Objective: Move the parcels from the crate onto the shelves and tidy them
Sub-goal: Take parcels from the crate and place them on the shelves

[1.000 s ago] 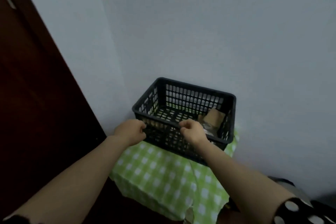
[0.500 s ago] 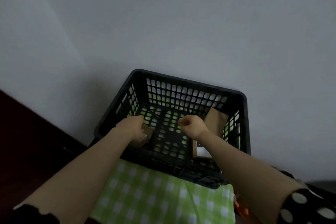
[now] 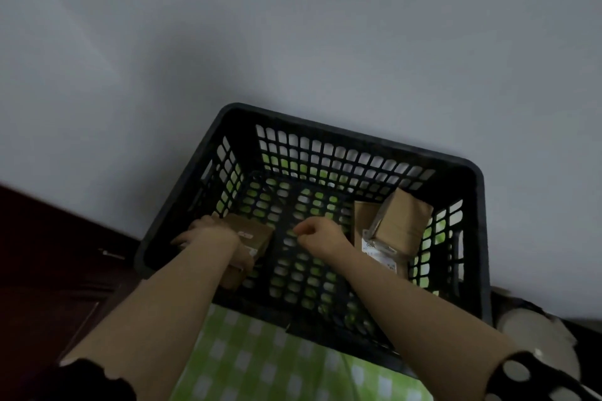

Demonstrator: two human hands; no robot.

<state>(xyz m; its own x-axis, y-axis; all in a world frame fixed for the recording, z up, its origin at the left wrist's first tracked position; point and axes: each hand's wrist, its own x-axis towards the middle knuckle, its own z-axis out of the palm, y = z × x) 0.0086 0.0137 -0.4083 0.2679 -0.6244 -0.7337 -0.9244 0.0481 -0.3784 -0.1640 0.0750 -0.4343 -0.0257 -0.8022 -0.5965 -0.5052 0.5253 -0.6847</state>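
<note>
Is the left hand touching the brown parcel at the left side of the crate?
Touching. In the head view the left hand lies over the brown parcel inside the black crate, its fingers wrapped around the parcel's near edge with no gap visible.

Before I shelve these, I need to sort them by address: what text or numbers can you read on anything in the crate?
White label on the flat parcel at the right: printed, but too blurred to read.
Small label on the left parcel by the left hand: too small to read.
Nothing else bears text.
</note>
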